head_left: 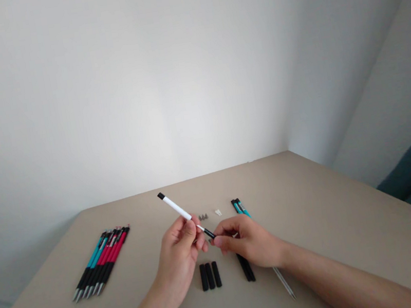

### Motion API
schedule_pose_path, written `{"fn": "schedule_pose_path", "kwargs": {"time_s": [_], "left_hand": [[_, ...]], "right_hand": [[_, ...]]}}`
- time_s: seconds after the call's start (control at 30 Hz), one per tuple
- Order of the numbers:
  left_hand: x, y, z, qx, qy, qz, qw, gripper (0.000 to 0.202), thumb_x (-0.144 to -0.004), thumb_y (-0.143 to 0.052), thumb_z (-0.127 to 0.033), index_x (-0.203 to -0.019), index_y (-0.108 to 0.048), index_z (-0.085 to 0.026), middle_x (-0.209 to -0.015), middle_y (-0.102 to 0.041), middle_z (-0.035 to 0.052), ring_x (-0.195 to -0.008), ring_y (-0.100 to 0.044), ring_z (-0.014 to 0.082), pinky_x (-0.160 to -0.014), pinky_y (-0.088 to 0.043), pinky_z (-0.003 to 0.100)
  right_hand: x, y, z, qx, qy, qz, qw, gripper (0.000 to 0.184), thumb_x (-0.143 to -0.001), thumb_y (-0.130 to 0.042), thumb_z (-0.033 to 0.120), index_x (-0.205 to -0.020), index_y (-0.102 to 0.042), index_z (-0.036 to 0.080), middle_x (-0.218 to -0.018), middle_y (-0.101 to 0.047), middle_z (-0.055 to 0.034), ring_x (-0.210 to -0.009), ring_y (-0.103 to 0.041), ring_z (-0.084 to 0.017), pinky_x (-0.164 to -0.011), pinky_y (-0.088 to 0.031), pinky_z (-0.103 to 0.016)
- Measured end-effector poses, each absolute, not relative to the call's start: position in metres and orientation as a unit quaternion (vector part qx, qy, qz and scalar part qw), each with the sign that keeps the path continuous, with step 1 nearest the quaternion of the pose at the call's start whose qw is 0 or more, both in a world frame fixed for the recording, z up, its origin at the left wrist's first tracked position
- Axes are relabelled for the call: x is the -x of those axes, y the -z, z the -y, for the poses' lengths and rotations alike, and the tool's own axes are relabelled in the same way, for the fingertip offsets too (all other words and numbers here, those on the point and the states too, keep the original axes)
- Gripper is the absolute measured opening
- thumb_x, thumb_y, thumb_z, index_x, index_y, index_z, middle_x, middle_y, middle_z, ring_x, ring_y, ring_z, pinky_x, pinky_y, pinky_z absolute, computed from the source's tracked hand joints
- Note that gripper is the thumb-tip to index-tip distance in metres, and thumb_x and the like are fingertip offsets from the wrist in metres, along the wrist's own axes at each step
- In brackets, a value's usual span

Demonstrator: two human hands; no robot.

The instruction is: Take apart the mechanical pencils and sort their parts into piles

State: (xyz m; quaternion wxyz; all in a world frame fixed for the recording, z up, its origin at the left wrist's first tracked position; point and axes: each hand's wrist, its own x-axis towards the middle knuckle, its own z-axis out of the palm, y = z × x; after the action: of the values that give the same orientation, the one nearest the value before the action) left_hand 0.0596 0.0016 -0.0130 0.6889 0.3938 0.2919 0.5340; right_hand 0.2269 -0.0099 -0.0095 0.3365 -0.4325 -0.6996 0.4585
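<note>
Both hands were busy with one thing: a white tube (177, 209) with a black cap on its far end. It was held in the air just above and behind the three black sleeves (209, 275) that lay side by side on the table (336, 216). I'll place everything off those sleeves.

The left hand (181, 249) was up and a bit left of the sleeves, fingers closed on the lower part of the tube. The right hand (251, 244) was up and to the right of the sleeves. Its thumb and forefinger pinched the tube's black lower tip, with the other fingers curled under. The fingertips of the two hands were nearly touching there. The tube slanted, its capped end pointing up and away to the left, well clear of the tabletop.

Other stuff: far left of the sleeves lay a tidy row of pens (101, 261), teal and red ones with black grips, silver tips toward the camera. Just right of the sleeves were two teal pens (238, 206) packed together. They were mostly hidden under the right hand, with their black ends showing next to the sleeves. Further right and nearer the camera than the sleeves, a thin silvery rod (285, 283) stuck out from under the right wrist. Behind the sleeves, past the hands, sat a few small grey metal bits (203, 217). Beside those were a couple of small white bits (218, 212), too small to make out properly.
</note>
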Motion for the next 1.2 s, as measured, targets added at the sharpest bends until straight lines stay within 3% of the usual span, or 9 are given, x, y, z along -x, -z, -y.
{"fn": "schedule_pose_path", "kwargs": {"time_s": [0.17, 0.27, 0.5, 1.0, 1.2], "left_hand": [[-0.0591, 0.0126, -0.0048, -0.367, -0.554, -0.298, 0.685, 0.025, -0.073, -0.072, -0.032, -0.076, -0.055, -0.014, -0.084, -0.063, 0.0034, -0.052, -0.050, 0.0070, -0.053, -0.042, 0.024], [-0.0584, 0.0116, -0.0055, -0.345, -0.560, -0.294, 0.693, 0.027, -0.072, -0.074, -0.031, -0.077, -0.053, -0.016, -0.079, -0.067, 0.0047, -0.054, -0.054, 0.0100, -0.054, -0.044, 0.025], [-0.0541, 0.0101, -0.0091, -0.318, -0.592, -0.271, 0.689, 0.025, -0.072, -0.074, -0.028, -0.080, -0.054, -0.018, -0.072, -0.065, 0.0001, -0.055, -0.054, 0.0094, -0.057, -0.046, 0.024], [-0.0518, 0.0171, -0.0119, -0.349, -0.534, -0.335, 0.694, 0.022, -0.074, -0.071, -0.032, -0.078, -0.056, -0.016, -0.070, -0.061, 0.0013, -0.059, -0.053, 0.0110, -0.054, -0.040, 0.023], [-0.0521, 0.0196, -0.0093, -0.392, -0.461, -0.323, 0.728, 0.020, -0.073, -0.071, -0.028, -0.069, -0.060, -0.012, -0.067, -0.056, 0.0021, -0.062, -0.053, 0.0121, -0.057, -0.040, 0.024]], "right_hand": [[-0.2272, 0.0109, 0.0104, 0.432, -0.460, 0.697, 0.340, 0.021, -0.083, -0.054, 0.029, -0.074, -0.064, 0.013, -0.060, -0.053, 0.0015, -0.056, -0.043, -0.010, -0.054, -0.034, -0.023], [-0.2276, 0.0099, 0.0102, 0.429, -0.465, 0.689, 0.354, 0.020, -0.084, -0.054, 0.029, -0.079, -0.064, 0.013, -0.060, -0.052, 0.0018, -0.055, -0.043, -0.010, -0.053, -0.034, -0.022], [-0.2308, 0.0111, 0.0089, 0.458, -0.447, 0.685, 0.348, 0.017, -0.083, -0.052, 0.025, -0.077, -0.063, 0.013, -0.058, -0.051, 0.0019, -0.054, -0.042, -0.010, -0.051, -0.032, -0.022], [-0.2328, 0.0081, 0.0069, 0.448, -0.431, 0.688, 0.374, 0.021, -0.084, -0.052, 0.027, -0.079, -0.066, 0.012, -0.058, -0.050, 0.0017, -0.055, -0.042, -0.010, -0.052, -0.033, -0.023], [-0.2341, 0.0068, 0.0060, 0.455, -0.376, 0.697, 0.408, 0.021, -0.084, -0.054, 0.028, -0.087, -0.071, 0.015, -0.074, -0.062, -0.0034, -0.069, -0.053, -0.015, -0.062, -0.038, -0.026]]}}
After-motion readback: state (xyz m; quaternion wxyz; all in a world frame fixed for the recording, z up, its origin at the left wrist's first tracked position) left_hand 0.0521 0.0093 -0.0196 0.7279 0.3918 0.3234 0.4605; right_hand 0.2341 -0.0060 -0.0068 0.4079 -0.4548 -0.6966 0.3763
